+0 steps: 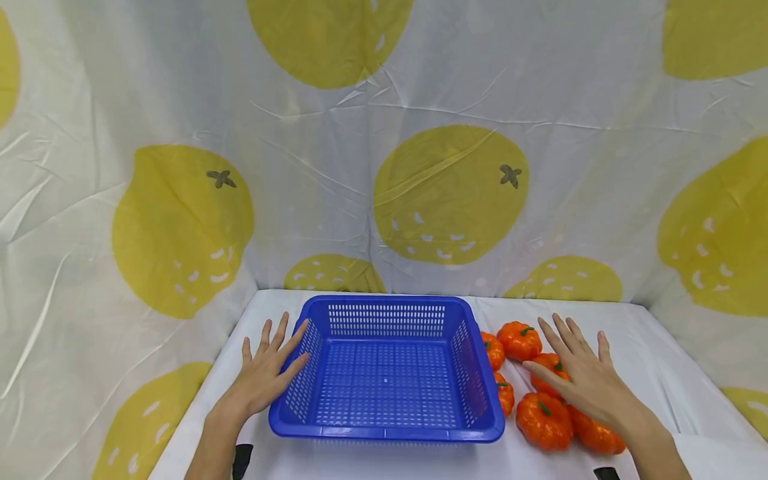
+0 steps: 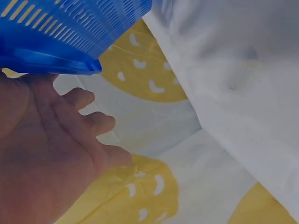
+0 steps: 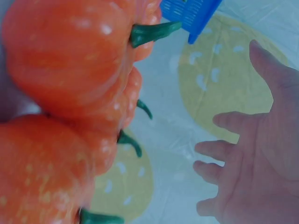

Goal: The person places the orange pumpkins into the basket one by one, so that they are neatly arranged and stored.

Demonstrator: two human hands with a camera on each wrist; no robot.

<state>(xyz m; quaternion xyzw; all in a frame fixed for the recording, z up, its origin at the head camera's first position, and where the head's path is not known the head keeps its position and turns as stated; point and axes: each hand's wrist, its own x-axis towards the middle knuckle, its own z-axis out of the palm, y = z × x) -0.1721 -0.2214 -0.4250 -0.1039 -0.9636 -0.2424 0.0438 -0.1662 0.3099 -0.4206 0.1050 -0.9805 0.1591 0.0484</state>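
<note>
A blue plastic basket (image 1: 387, 433) with slotted walls stands in the middle of the table, with nothing inside it. My left hand (image 1: 264, 373) is spread beside its left rim; in the left wrist view the hand (image 2: 56, 135) is just under the blue rim (image 2: 51, 65), and I cannot tell whether they touch. To the right of the basket lie several small orange pumpkins (image 1: 544, 421) with green stems. Over them hovers my right hand (image 1: 591, 380), fingers spread and holding nothing. In the right wrist view, the hand (image 3: 252, 158) is apart from the pumpkins (image 3: 70, 56).
A white cloth covers the table (image 1: 642, 353). Behind it and at both sides hangs a pale curtain (image 1: 312, 180) printed with yellow lemons. Dark bands (image 1: 242, 460) show near both wrists.
</note>
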